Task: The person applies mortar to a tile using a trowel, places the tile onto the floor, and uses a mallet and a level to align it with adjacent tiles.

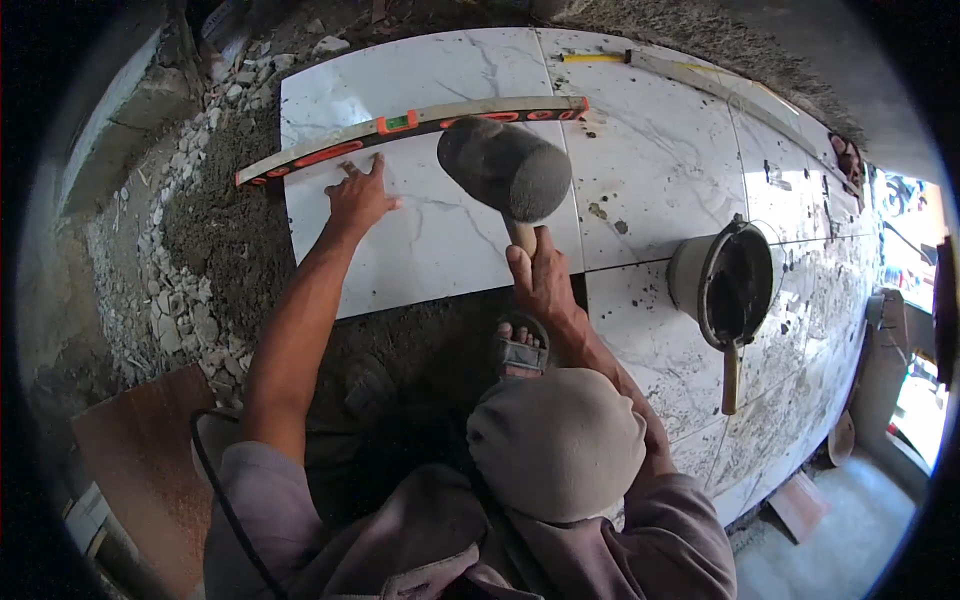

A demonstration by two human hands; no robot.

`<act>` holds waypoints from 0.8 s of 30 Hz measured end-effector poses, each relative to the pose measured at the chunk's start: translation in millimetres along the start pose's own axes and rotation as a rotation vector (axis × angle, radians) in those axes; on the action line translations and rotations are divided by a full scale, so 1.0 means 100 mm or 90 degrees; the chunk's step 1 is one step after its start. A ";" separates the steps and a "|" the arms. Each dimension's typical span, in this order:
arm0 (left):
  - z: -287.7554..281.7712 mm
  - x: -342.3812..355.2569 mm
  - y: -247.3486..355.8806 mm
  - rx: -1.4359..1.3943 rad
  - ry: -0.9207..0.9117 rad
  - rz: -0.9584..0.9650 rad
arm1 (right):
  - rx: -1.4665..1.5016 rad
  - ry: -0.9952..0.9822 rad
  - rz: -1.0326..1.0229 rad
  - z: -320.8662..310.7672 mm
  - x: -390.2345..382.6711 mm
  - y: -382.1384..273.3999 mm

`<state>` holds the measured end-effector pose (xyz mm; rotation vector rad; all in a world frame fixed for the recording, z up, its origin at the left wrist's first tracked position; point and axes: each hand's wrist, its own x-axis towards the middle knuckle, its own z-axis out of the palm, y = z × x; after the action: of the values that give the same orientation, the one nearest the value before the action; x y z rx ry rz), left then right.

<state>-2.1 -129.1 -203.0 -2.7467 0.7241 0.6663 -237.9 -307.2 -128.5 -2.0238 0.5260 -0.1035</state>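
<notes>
My left hand (357, 203) rests on a large white marble-patterned tile (430, 245), fingers spread and the fingertips close to a spirit level (352, 132). This long level, with orange-red cutouts, lies across the tile and onto the neighbouring one; its left end reaches past the tile over the mortar. In my right hand (547, 285) is the handle of a rubber mallet (505, 172). The big dark grey head appears raised over the tile, hiding part of the level.
A bucket (692, 275) with dark contents and a wooden-handled tool (730, 380) stands on stained tiles at right. A long straight bar (735, 100) lies at the back. Wet mortar (225, 215) and rubble (180, 320) border the tile's left. My sandalled foot (522, 345) is below its near edge.
</notes>
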 end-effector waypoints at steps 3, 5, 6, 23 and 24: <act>-0.11 0.10 0.09 -0.039 0.002 0.011 | -0.112 -0.029 0.103 0.07 0.09 0.23; -0.11 0.11 0.07 -0.047 0.000 0.007 | -0.059 -0.008 0.085 0.08 0.09 0.18; -0.07 0.02 0.05 -0.002 0.006 0.010 | -0.031 -0.002 0.077 0.06 0.08 0.06; -0.62 0.65 -0.40 -0.104 0.216 0.225 | 0.088 -0.139 0.104 0.07 -0.34 0.48; -0.62 0.64 -0.30 -0.134 0.203 0.233 | 0.097 -0.141 0.102 0.07 -0.45 0.59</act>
<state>86.2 -149.7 -177.0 -2.9779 1.3192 0.3863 -295.4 -307.5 -176.2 -1.8110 0.5212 0.1708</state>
